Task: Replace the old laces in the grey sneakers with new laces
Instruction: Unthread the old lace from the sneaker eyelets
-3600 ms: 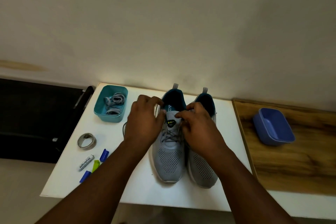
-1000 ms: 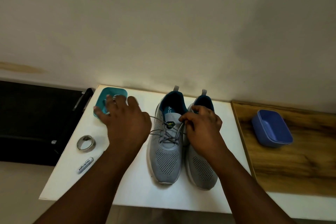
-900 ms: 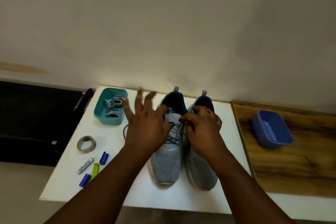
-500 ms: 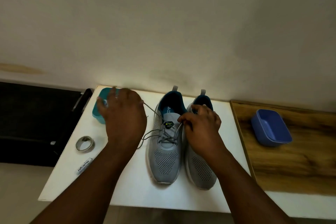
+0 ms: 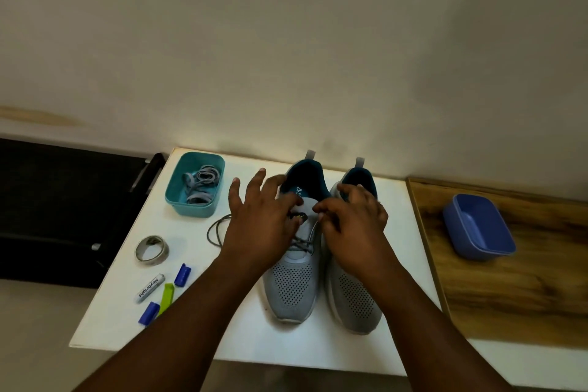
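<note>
Grey sneakers (image 5: 321, 277): perforated toes, teal linings, side by side on white counter (image 5: 235, 340) | dark lace (image 5: 219, 229) loops left of the pair | left hand (image 5: 261, 223): fingers spread over tongue, grasp unclear | right hand (image 5: 353, 226): pinches lace at eyelets.

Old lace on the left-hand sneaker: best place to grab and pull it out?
Probably pinch the slack loop of the old lace, lying free on the white table left of the sneaker. Come from above and pull leftward; the left hand covers the eyelet rows.
</note>
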Available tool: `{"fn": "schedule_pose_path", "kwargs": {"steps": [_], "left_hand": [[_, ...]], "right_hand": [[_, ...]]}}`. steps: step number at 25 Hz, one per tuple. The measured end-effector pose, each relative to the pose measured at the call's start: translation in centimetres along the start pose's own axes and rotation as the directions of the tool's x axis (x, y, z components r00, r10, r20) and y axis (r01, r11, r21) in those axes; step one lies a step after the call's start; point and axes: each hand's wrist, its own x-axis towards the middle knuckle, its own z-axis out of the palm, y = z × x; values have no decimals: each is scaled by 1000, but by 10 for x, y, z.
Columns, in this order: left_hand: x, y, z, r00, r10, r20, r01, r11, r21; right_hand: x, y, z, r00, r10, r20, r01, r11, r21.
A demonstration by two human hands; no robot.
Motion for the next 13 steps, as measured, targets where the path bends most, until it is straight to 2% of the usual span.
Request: {"fn": "schedule_pose_path", "kwargs": {"steps": [2,4,6,9,13], "left_hand": [[2,-7,-3,986,-158,-53,149,978,-143],[5,-11,-4,953,-299,51,302,925,-229],[7,-11,-2,916,-346,201,390,886,-251],[6,-11,0,910,-335,246,400,866,-299],[7,-12,0,911,-363,195,406,872,-274]], "right_hand": [[-1,-5,2,998,-60,-14,60,998,-15],[-4,-12,7,991,-134,13,135,983,-125],[-7,-18,14,984,-167,68,178,961,-212],[-8,-23,20,982,-148,119,173,955,-242],[-7,-19,16,997,-80,18,81,987,-136]]}}
